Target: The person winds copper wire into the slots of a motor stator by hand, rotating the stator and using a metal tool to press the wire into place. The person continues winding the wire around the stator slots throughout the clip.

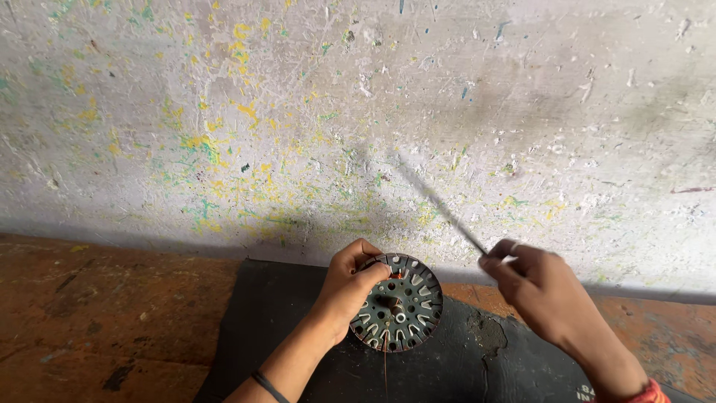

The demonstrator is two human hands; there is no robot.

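Note:
My left hand (347,287) grips the upper left rim of a round grey slotted metal disc (403,306), a motor stator core, held upright over a black mat (298,328). A thin copper wire hangs down from the disc's lower edge. To the right, my right hand (533,283) pinches a thin strip or wire (447,213) that runs up and to the left, blurred. A black band sits on my left wrist and a red-orange band on my right.
A scuffed whitish wall (358,112) flecked with yellow and green paint fills the upper view. Below it lies a rusty brown floor (97,313), with the black mat spread on it in the middle.

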